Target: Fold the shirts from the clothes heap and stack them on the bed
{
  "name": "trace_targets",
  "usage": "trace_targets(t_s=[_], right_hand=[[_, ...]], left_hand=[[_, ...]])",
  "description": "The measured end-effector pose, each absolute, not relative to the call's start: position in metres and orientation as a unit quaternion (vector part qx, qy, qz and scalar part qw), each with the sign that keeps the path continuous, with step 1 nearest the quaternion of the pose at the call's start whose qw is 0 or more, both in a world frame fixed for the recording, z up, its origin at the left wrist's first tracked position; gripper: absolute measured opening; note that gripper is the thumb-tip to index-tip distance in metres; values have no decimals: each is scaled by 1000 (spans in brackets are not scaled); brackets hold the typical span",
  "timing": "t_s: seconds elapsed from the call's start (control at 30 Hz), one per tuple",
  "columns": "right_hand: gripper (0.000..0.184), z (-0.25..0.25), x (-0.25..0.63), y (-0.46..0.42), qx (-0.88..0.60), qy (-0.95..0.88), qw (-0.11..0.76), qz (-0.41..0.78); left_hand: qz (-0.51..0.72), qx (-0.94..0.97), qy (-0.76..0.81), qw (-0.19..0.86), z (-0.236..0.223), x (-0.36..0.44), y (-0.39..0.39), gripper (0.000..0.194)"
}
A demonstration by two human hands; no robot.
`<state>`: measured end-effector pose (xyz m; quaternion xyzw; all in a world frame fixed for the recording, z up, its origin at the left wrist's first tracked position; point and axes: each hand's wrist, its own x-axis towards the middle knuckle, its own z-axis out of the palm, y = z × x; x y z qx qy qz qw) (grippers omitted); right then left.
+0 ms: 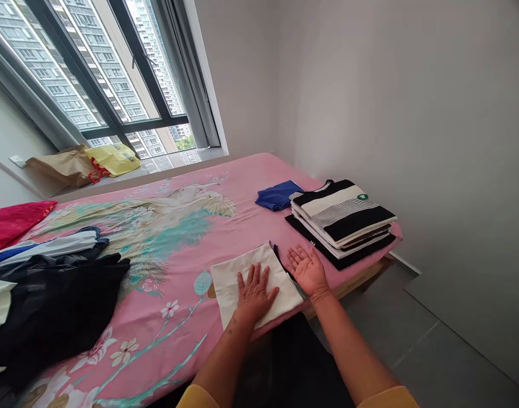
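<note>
A folded cream-white cloth (237, 277) lies flat near the front edge of a bed with a pink flowered sheet (191, 226). My left hand (254, 292) rests palm down on the cloth, fingers spread. My right hand (308, 269) sits palm up at the cloth's right edge, fingers apart, holding nothing; a dark strip of fabric shows just beside it. To the right stands a stack of folded clothes (342, 221), topped by a black and white striped shirt.
A folded blue garment (278, 194) lies behind the stack. A heap of loose dark, white and red clothes (42, 283) covers the bed's left side. Paper and yellow bags (93, 161) sit on the window ledge. Grey floor and a white wall are to the right.
</note>
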<state>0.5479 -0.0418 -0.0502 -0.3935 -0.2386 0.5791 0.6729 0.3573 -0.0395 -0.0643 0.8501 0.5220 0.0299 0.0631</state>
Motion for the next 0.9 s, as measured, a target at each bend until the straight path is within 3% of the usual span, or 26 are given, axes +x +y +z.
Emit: trace_targets(t_s=[0.1, 0.2, 0.47, 0.67, 0.9], right_hand=[[48, -28, 565, -54, -415, -234, 699, 534], [43, -14, 550, -68, -464, -365, 661, 463], [46, -40, 474, -69, -560, -729, 345, 188], [55, -63, 468, -40, -589, -787, 113, 144], [55, -57, 452, -20, -524, -838, 139, 62]], left_hand=[[14, 848, 526, 69, -60, 360, -38, 68], [10, 842, 533, 83, -48, 353, -38, 64], [16, 819, 573, 34, -42, 272, -35, 56], [28, 761, 642, 92, -63, 234, -37, 64], [97, 840, 533, 36, -50, 256, -29, 54]])
